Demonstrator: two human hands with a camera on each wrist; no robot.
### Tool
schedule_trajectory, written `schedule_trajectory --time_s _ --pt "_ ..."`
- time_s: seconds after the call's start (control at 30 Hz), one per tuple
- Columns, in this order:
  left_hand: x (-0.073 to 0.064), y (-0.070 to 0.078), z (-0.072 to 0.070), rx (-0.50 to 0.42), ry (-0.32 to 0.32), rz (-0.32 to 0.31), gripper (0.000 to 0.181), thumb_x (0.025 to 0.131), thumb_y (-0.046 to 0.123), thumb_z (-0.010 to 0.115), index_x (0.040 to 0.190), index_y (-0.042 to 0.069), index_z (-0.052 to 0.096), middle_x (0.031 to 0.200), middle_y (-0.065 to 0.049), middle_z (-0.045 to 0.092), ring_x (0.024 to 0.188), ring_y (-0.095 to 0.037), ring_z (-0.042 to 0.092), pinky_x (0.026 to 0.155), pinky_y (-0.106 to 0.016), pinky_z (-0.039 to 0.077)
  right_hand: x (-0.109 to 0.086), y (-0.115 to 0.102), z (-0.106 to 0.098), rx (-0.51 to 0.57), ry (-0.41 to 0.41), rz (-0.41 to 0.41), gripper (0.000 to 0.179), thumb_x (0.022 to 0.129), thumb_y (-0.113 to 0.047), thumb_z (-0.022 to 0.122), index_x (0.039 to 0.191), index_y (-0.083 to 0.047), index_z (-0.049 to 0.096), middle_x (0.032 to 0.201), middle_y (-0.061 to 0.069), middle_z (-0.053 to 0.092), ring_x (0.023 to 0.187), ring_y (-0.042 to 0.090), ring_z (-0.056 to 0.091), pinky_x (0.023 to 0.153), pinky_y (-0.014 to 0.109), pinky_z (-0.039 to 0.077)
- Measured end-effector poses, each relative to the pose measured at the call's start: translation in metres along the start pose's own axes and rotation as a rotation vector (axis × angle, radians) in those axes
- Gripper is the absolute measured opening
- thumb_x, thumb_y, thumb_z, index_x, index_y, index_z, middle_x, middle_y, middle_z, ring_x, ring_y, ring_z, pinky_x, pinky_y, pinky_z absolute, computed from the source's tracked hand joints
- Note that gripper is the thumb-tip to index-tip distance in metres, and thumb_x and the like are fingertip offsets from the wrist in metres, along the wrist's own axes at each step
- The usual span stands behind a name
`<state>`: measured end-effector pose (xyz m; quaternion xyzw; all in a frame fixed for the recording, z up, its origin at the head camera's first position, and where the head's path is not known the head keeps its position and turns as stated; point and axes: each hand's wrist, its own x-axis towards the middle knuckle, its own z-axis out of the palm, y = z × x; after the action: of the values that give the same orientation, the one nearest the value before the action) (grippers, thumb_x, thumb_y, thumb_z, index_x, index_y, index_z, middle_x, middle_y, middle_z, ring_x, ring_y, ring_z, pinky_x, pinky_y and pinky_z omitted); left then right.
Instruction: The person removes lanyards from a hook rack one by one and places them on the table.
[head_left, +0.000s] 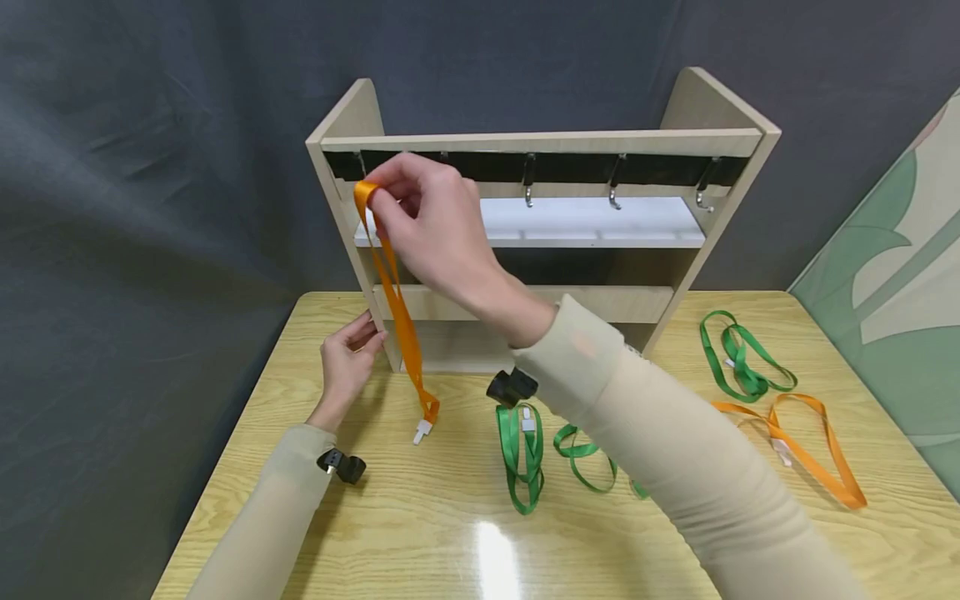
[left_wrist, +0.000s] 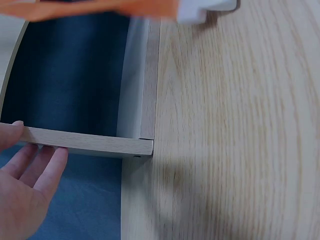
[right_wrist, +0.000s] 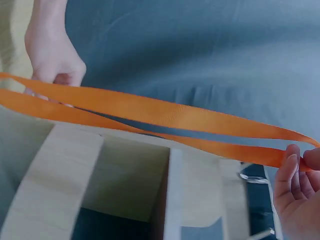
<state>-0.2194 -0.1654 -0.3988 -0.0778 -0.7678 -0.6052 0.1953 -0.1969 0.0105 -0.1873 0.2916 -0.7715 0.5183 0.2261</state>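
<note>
An orange lanyard [head_left: 405, 329] hangs from my right hand [head_left: 446, 229], whose thumb and fingers pinch the top of its loop. Its white plastic clip [head_left: 423, 431] dangles low, over the tabletop in the head view. The pinched loop is up at the left end of the hook rail, beside the leftmost hook [head_left: 359, 162]. Lower down, my left hand [head_left: 348, 358] grips the left side panel of the wooden rack [head_left: 525, 304]. In the left wrist view the thumb lies on one face of that panel [left_wrist: 90, 141] and the fingers on the other.
Metal hooks [head_left: 615, 196] line the rack's black strip [head_left: 570, 167]. Green lanyards [head_left: 519, 467] lie in front of the rack, partly behind my right sleeve. Another green lanyard [head_left: 738, 358] and an orange one [head_left: 832, 475] lie on the table at right. A dark curtain [head_left: 187, 167] stands behind.
</note>
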Motion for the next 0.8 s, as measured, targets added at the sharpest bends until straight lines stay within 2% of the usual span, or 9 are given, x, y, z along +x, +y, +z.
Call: schedule_trajectory --time_s 0.23,0.5,0.63,0.8 --pt "0.001 0.0 0.0 0.0 -0.002 0.005 0.041 0.082 -0.014 0.067 0.122 -0.01 0.059 0.103 -0.03 0.064 0.095 -0.041 0.063 0.071 -0.022 0.055 0.005 -0.007 -0.016 0.011 0.032 -0.066 0.012 0.093 -0.002 0.057 0.097 0.0 0.068 0.077 0.001 0.067 0.061 0.01 0.06 0.057 0.023 0.049" --pt "0.001 0.0 0.001 -0.008 -0.009 -0.019 0.041 0.083 -0.013 0.066 0.123 -0.009 0.058 0.106 -0.029 0.063 0.096 -0.04 0.062 0.072 -0.022 0.055 0.011 -0.014 -0.03 0.062 0.04 -0.048 0.011 0.093 0.0 0.058 0.097 0.0 0.068 0.078 0.0 0.067 0.063 0.01 0.061 0.062 0.024 0.052" --pt "0.001 0.001 0.002 0.005 -0.007 -0.02 0.042 0.083 -0.013 0.066 0.124 -0.009 0.058 0.106 -0.029 0.063 0.096 -0.04 0.062 0.071 -0.021 0.054 0.014 -0.015 -0.035 0.075 0.037 -0.042 0.011 0.093 0.001 0.057 0.095 0.001 0.068 0.077 0.0 0.067 0.063 0.014 0.061 0.059 0.025 0.05" --pt "0.002 -0.002 0.002 0.005 -0.009 -0.027 0.043 0.083 -0.013 0.066 0.125 -0.011 0.056 0.107 -0.03 0.062 0.097 -0.042 0.062 0.072 -0.021 0.054 0.011 -0.009 -0.038 0.043 -0.009 -0.031 0.011 0.093 -0.001 0.058 0.096 -0.001 0.068 0.077 -0.001 0.067 0.064 0.013 0.061 0.057 0.025 0.047"
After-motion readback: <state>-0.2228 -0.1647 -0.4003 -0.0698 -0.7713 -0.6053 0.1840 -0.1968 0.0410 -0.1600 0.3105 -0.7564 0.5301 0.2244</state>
